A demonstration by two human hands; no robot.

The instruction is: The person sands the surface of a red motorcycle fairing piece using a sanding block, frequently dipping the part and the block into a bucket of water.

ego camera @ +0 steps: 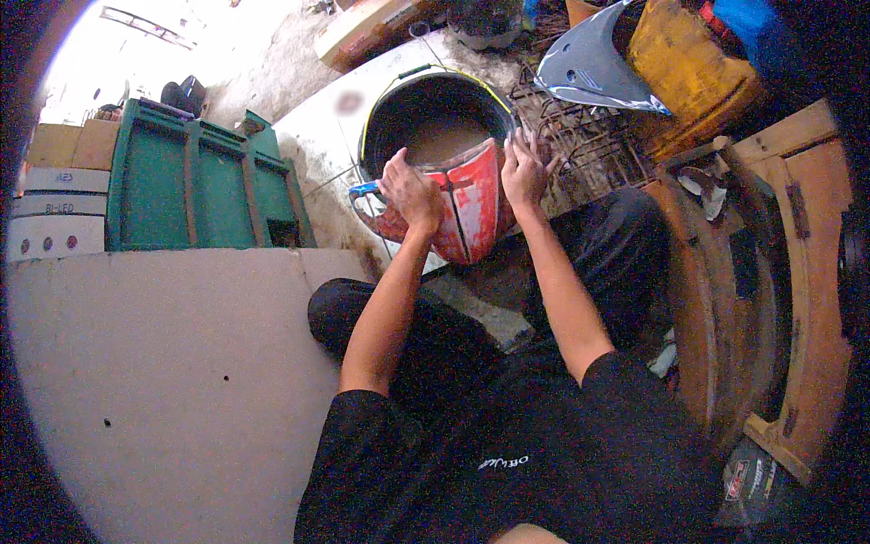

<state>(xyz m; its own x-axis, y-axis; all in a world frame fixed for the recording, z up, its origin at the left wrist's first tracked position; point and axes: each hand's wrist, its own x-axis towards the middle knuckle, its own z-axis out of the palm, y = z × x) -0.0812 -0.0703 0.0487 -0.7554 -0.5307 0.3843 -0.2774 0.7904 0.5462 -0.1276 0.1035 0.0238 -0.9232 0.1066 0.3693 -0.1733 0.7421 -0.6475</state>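
Observation:
A red motorcycle body panel (476,207), with pale scuffed patches and a dark centre seam, is tilted against the near rim of a round black tub (421,92). Cloudy brownish water (452,143) shows inside the tub, and a yellow-green cord (486,85) runs along its rim. My left hand (413,194) lies over the panel's left part and grips it, beside a blue-and-white end piece (367,194). At the panel's right edge is my right hand (525,166), fingers spread near the tub rim. Whether it holds the panel is hidden.
A grey fairing panel (591,64) leans by a worn yellow container (686,75) at upper right. Below them lies a rusty metal grid (578,143). Wooden frames (809,272) stand on the right. To the left are a green slatted frame (221,183), boxes (61,204) and a pale board (170,340).

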